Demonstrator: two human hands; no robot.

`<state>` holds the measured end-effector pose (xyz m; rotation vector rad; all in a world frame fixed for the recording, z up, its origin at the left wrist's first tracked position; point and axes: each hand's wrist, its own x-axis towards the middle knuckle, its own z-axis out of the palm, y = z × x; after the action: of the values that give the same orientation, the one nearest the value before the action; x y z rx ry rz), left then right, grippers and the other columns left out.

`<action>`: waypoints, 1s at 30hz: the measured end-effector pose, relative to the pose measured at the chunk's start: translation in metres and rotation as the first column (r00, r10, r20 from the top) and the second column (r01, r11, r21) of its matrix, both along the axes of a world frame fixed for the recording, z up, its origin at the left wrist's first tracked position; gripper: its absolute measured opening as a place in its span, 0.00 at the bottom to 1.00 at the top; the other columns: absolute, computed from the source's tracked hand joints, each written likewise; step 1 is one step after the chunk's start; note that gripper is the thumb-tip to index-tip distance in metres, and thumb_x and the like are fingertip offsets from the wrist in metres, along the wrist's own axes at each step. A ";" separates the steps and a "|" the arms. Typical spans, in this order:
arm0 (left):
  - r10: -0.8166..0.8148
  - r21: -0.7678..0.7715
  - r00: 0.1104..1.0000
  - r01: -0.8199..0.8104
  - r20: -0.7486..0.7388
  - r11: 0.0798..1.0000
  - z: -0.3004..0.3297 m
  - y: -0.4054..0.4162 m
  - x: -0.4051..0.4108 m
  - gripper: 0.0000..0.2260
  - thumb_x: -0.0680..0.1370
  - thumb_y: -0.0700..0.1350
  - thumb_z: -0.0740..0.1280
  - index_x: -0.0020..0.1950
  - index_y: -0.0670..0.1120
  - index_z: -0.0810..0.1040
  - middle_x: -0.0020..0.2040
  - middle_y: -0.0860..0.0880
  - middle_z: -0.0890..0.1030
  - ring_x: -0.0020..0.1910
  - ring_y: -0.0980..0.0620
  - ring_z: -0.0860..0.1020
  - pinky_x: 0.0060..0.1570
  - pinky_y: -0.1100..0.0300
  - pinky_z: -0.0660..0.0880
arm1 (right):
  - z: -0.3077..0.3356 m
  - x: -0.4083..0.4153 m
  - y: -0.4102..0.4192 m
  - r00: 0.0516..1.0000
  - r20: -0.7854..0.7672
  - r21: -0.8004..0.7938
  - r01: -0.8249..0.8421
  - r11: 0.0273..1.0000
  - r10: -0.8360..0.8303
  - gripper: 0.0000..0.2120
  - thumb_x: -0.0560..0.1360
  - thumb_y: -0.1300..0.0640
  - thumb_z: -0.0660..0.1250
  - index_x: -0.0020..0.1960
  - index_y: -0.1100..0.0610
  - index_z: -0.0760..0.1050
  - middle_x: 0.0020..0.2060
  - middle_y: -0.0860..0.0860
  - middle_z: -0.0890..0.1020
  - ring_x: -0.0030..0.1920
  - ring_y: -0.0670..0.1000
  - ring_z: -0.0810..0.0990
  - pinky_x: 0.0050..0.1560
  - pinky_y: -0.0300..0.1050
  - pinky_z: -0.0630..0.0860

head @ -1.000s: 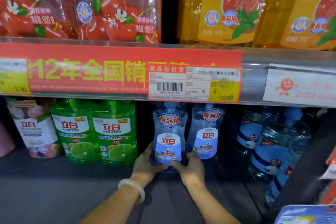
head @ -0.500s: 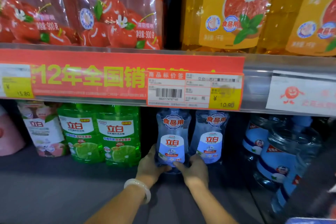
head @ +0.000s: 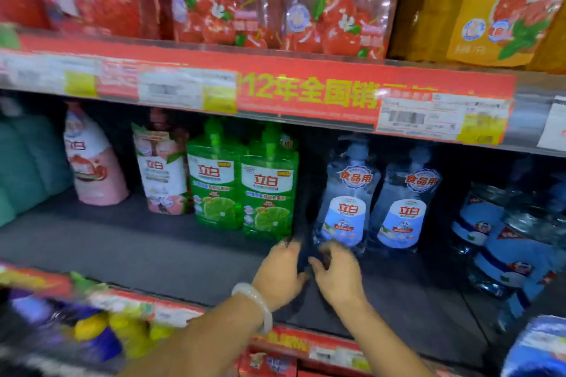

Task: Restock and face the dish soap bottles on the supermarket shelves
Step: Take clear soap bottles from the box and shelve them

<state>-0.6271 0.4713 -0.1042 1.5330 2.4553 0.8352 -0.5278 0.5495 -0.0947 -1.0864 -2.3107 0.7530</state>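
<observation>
Two clear blue dish soap bottles stand side by side on the dark shelf (head: 153, 248), labels facing out: the left one (head: 346, 199) and the right one (head: 404, 208). My left hand (head: 278, 269), with a white bangle on its wrist, hovers just left of the left bottle's base, fingers loosely curled and holding nothing. My right hand (head: 337, 272) is in front of that bottle's base, its fingertips at or just short of the bottom edge; blur hides whether they touch. Two green lime bottles (head: 242, 184) stand close to the left.
A white peach bottle (head: 162, 174) and a pink bottle (head: 92, 162) stand further left. Large blue jugs (head: 505, 239) crowd the right end. The red price rail (head: 306, 92) overhangs, with red pouches (head: 275, 3) and yellow pouches (head: 505, 3) above.
Both hands have come off the left blue bottle and drawn back toward me. The view has swung left, bringing the pink bottle and the lower shelf edge into sight.
</observation>
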 end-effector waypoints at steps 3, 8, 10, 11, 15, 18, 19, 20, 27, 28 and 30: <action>0.030 -0.007 0.995 -0.031 -0.096 0.999 0.016 -0.063 -0.021 0.21 0.74 0.44 0.63 0.67 0.42 0.70 0.61 0.42 0.74 0.62 0.43 0.71 0.60 0.53 0.70 | 0.010 -0.030 -0.055 0.973 0.154 0.114 -0.191 0.975 0.173 0.15 0.74 0.59 0.65 0.60 0.59 0.73 0.58 0.56 0.76 0.60 0.56 0.74 0.58 0.48 0.71; 0.190 -0.135 0.942 -0.234 -0.276 0.963 0.018 -0.207 -0.071 0.19 0.74 0.48 0.63 0.64 0.43 0.72 0.60 0.43 0.74 0.61 0.43 0.71 0.59 0.50 0.71 | 0.014 -0.094 -0.185 0.876 0.344 0.172 -0.413 0.895 0.338 0.18 0.74 0.56 0.65 0.62 0.57 0.70 0.61 0.55 0.74 0.63 0.57 0.72 0.59 0.47 0.69; 0.228 -0.191 0.912 -0.305 -0.342 0.933 0.009 -0.277 -0.092 0.18 0.74 0.46 0.65 0.62 0.44 0.72 0.60 0.43 0.74 0.61 0.42 0.71 0.60 0.49 0.71 | 0.008 -0.122 -0.247 0.812 0.412 0.193 -0.520 0.832 0.412 0.20 0.74 0.59 0.64 0.65 0.56 0.68 0.62 0.55 0.73 0.64 0.57 0.71 0.61 0.47 0.69; 0.251 -0.221 0.898 -0.344 -0.362 0.913 0.005 -0.313 -0.100 0.17 0.74 0.45 0.64 0.62 0.44 0.72 0.60 0.43 0.74 0.61 0.42 0.71 0.60 0.49 0.70 | 0.005 -0.134 -0.279 0.773 0.445 0.193 -0.576 0.795 0.452 0.22 0.75 0.60 0.64 0.68 0.56 0.66 0.64 0.56 0.73 0.65 0.57 0.70 0.63 0.47 0.69; 0.399 -0.345 0.828 -0.536 -0.395 0.770 -0.008 -0.459 -0.117 0.15 0.75 0.44 0.63 0.61 0.43 0.71 0.61 0.42 0.72 0.62 0.41 0.70 0.59 0.50 0.69 | -0.010 -0.174 -0.407 0.615 0.575 0.196 -0.744 0.639 0.539 0.18 0.76 0.56 0.63 0.65 0.58 0.67 0.63 0.57 0.73 0.64 0.58 0.71 0.60 0.49 0.70; 0.528 -0.420 0.767 -0.641 -0.364 0.642 -0.016 -0.554 -0.123 0.17 0.75 0.46 0.66 0.63 0.45 0.70 0.62 0.44 0.72 0.63 0.42 0.70 0.58 0.50 0.70 | -0.023 -0.196 -0.492 0.483 0.620 0.143 -0.845 0.516 0.618 0.19 0.75 0.54 0.65 0.64 0.57 0.68 0.63 0.57 0.73 0.65 0.58 0.71 0.60 0.49 0.70; 0.569 -0.437 0.747 -0.664 -0.344 0.607 -0.017 -0.580 -0.126 0.17 0.75 0.46 0.65 0.63 0.44 0.70 0.62 0.43 0.71 0.63 0.41 0.69 0.59 0.49 0.69 | -0.027 -0.203 -0.518 0.440 0.624 0.121 -0.871 0.476 0.646 0.19 0.75 0.54 0.65 0.64 0.57 0.68 0.63 0.57 0.73 0.65 0.58 0.71 0.61 0.49 0.70; 0.605 -0.444 0.724 -0.685 -0.330 0.577 -0.018 -0.605 -0.128 0.17 0.76 0.46 0.64 0.64 0.44 0.69 0.63 0.42 0.70 0.64 0.41 0.68 0.60 0.49 0.68 | -0.029 -0.210 -0.542 0.399 0.625 0.098 -0.893 0.439 0.671 0.18 0.75 0.55 0.64 0.63 0.58 0.68 0.63 0.57 0.72 0.65 0.58 0.71 0.61 0.49 0.69; 0.760 -0.455 0.596 -0.769 -0.259 0.448 -0.046 -0.722 -0.160 0.22 0.75 0.49 0.67 0.67 0.46 0.69 0.65 0.43 0.70 0.64 0.41 0.68 0.62 0.48 0.71 | -0.040 -0.267 -0.656 0.186 0.656 -0.043 -0.958 0.283 0.731 0.19 0.76 0.52 0.64 0.64 0.58 0.66 0.64 0.56 0.69 0.66 0.60 0.67 0.61 0.54 0.69; 0.769 -0.456 0.584 -0.776 -0.258 0.436 -0.050 -0.735 -0.167 0.22 0.75 0.48 0.66 0.67 0.46 0.69 0.65 0.44 0.71 0.64 0.42 0.69 0.62 0.49 0.71 | -0.043 -0.279 -0.667 0.171 0.658 -0.054 -0.961 0.272 0.734 0.20 0.76 0.52 0.65 0.64 0.58 0.67 0.64 0.57 0.69 0.66 0.60 0.67 0.61 0.54 0.69; 0.779 -0.470 0.565 -0.784 -0.273 0.405 -0.056 -0.759 -0.187 0.20 0.75 0.45 0.65 0.66 0.45 0.69 0.63 0.44 0.72 0.63 0.42 0.69 0.61 0.50 0.71 | -0.050 -0.306 -0.687 0.169 0.652 -0.047 -0.964 0.262 0.739 0.21 0.75 0.51 0.66 0.64 0.57 0.67 0.65 0.56 0.69 0.66 0.60 0.67 0.61 0.53 0.70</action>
<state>-0.8142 -0.2872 -0.1603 0.0892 3.0093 0.0871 -0.8341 -0.1371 -0.1445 0.5524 -3.3921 0.2137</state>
